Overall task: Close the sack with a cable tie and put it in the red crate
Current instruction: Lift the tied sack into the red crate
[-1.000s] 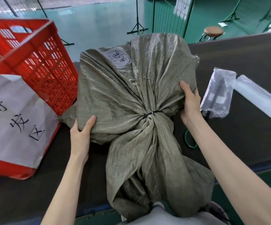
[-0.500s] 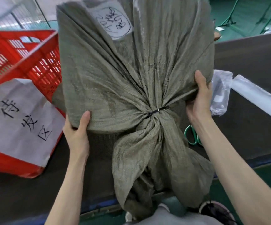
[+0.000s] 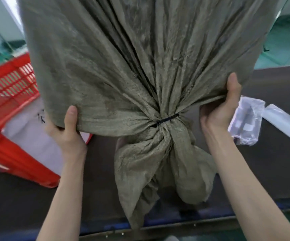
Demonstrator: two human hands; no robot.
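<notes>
A grey-green woven sack (image 3: 119,63) fills the upper middle of the view, lifted clear of the dark table (image 3: 271,162). A black cable tie (image 3: 166,120) cinches its neck, and the loose mouth hangs below the tie. My left hand (image 3: 67,131) grips the sack's lower left edge, thumb on the front. My right hand (image 3: 224,106) grips its lower right edge in the same way. The red crate (image 3: 7,94) stands at the left, tilted, with a white paper sign on its near side. The sack hides part of the crate.
A clear plastic bag (image 3: 246,119) with small items lies on the table at the right. Beside it is a white roll (image 3: 286,122). The table's near edge has a blue strip (image 3: 175,218). Green floor shows beyond the table.
Both hands have raised the tied sack off the table, and it now covers most of the upper view. The green-handled scissors seen earlier are hidden.
</notes>
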